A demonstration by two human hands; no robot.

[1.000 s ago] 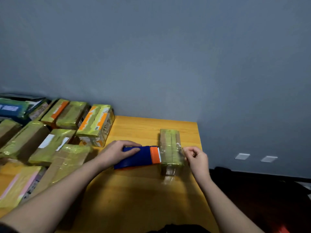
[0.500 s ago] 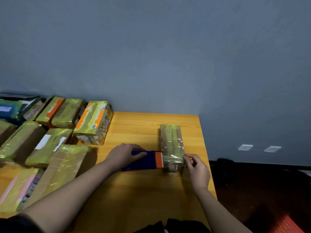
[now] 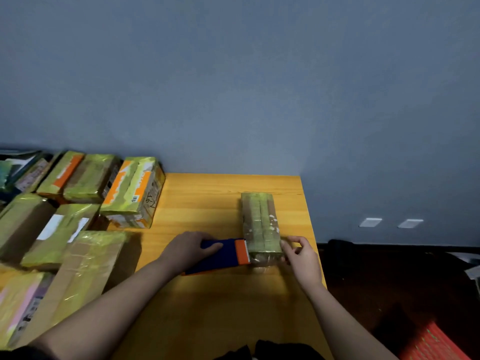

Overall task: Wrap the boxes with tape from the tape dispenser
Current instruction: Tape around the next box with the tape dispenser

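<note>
A narrow cardboard box (image 3: 259, 222) wrapped in greenish clear tape lies lengthwise on the wooden table (image 3: 207, 307), near its right edge. A blue tape dispenser (image 3: 220, 257) with an orange toothed end sits against the box's near left side. My left hand (image 3: 187, 249) grips the dispenser's blue body from the left. My right hand (image 3: 301, 255) is at the box's near right corner, fingers curled and pinching the clear tape that runs across the box's near end.
Several taped boxes (image 3: 72, 224) crowd the table's left half, the nearest one (image 3: 132, 193) with orange stripes. A blue-grey wall stands behind the table. The table's right edge drops to a dark floor, with a red object (image 3: 433, 344) at the lower right.
The tape strip and both hands have shifted toward the near end of the box. The view has tilted slightly.
</note>
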